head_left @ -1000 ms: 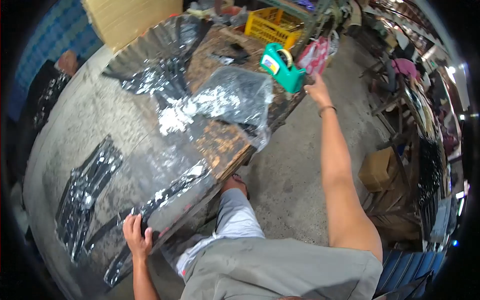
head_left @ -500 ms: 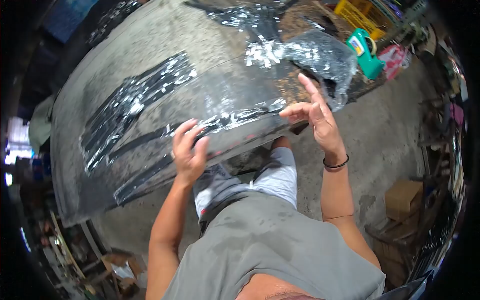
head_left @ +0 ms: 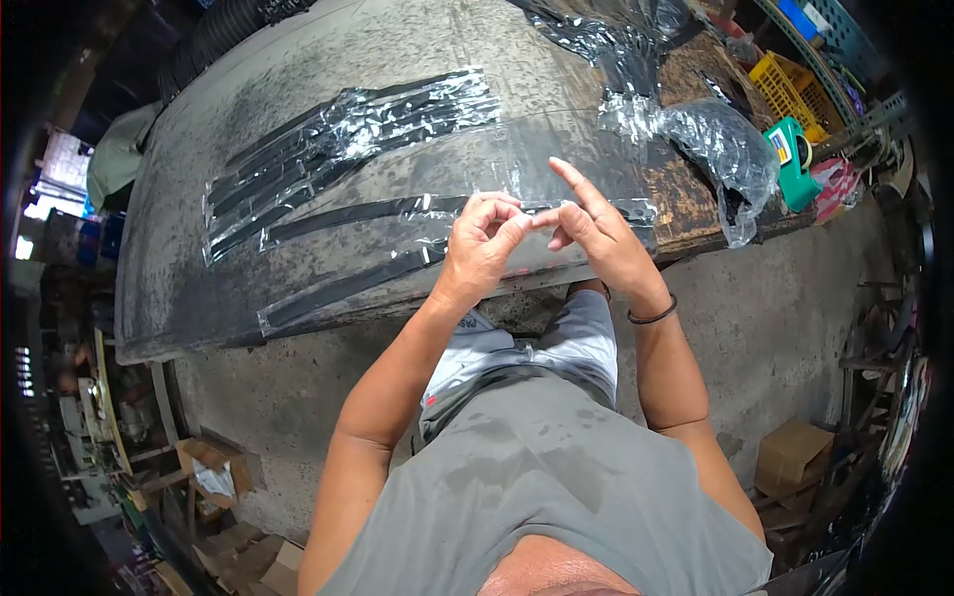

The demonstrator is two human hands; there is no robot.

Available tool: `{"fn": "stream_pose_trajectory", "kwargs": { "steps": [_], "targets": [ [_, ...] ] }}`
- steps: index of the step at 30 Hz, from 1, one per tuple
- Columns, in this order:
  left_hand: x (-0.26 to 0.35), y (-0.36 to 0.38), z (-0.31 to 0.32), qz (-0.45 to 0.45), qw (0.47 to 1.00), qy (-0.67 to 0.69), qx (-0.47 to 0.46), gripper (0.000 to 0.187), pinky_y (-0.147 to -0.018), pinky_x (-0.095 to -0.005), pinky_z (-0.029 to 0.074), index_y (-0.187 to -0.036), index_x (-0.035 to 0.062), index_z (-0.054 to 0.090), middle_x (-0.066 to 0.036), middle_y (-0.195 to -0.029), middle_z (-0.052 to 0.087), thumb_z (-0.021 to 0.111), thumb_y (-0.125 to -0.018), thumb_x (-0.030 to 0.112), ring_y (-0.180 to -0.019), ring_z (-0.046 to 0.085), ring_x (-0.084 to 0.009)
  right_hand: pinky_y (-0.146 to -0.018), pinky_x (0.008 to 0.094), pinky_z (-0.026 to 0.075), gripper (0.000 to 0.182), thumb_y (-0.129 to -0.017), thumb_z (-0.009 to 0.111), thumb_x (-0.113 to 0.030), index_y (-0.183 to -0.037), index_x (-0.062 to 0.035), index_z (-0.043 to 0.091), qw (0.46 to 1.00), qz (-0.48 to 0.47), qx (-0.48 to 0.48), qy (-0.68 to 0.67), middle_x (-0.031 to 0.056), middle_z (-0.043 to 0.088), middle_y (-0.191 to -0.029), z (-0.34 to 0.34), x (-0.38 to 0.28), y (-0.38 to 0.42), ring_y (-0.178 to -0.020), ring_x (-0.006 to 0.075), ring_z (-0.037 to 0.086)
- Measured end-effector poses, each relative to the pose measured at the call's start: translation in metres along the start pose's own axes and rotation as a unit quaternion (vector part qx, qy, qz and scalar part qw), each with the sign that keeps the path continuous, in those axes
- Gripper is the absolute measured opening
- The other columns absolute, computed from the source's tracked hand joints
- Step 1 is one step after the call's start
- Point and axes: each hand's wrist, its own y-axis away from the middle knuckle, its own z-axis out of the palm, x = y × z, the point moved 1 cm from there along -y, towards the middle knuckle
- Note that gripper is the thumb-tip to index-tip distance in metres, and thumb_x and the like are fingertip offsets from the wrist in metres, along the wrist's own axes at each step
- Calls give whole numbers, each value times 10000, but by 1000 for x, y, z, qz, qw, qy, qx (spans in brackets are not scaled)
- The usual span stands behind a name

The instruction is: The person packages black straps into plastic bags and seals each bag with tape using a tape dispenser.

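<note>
Over the near edge of the table, my left hand (head_left: 482,253) is closed, thumb and index finger pinched at the fingertips of my right hand. Anything small between them cannot be made out. My right hand (head_left: 611,243) has its index finger stretched out and apart, another finger reaching toward the left hand, and a black band on the wrist. Beneath and beside the hands, long black strips in clear plastic (head_left: 348,283) lie on the grey tabletop (head_left: 397,45). Farther back is a wider group of shiny black strips (head_left: 348,134) side by side.
Crumpled clear plastic (head_left: 730,159) hangs over the table's right edge, near black plastic film (head_left: 626,70). A green container (head_left: 795,164) and a yellow crate (head_left: 790,94) stand beyond. Cardboard boxes (head_left: 795,452) sit on the floor at right and left.
My left hand has moved right and its fingers have closed, meeting my right hand, which has shifted slightly left and down. The camera view has turned, so the table sits differently.
</note>
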Motion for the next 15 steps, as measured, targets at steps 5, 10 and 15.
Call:
{"fn": "stream_pose_trajectory", "kwargs": {
  "steps": [5, 10, 15],
  "targets": [
    [-17, 3, -8, -106, 955, 252, 120, 126, -843, -294, 451, -978, 68, 607, -15, -935, 626, 618, -919, 179, -904, 572, -102, -688, 227, 497, 468, -936, 587, -277, -1313, -27, 469, 989, 18, 133, -59, 34, 629, -944, 14, 28, -8, -758, 77, 578],
    [-20, 6, -6, -124, 940, 293, 127, 150, -840, -309, 455, -974, 74, 604, -22, -948, 626, 624, -917, 211, -924, 583, -118, -657, 230, 510, 326, -883, 668, -261, -1113, -39, 605, 965, 81, 122, -218, 4, 597, -902, 36, 48, -3, -713, 63, 563],
    [-22, 10, -3, -118, 941, 300, 101, 154, -836, -302, 455, -976, 69, 611, -16, -937, 625, 619, -921, 213, -920, 577, -114, -615, 236, 511, 265, -858, 701, -215, -1022, -23, 621, 948, 84, 138, -274, 2, 604, -848, 52, 44, -10, -666, 68, 560]
  ]
}}
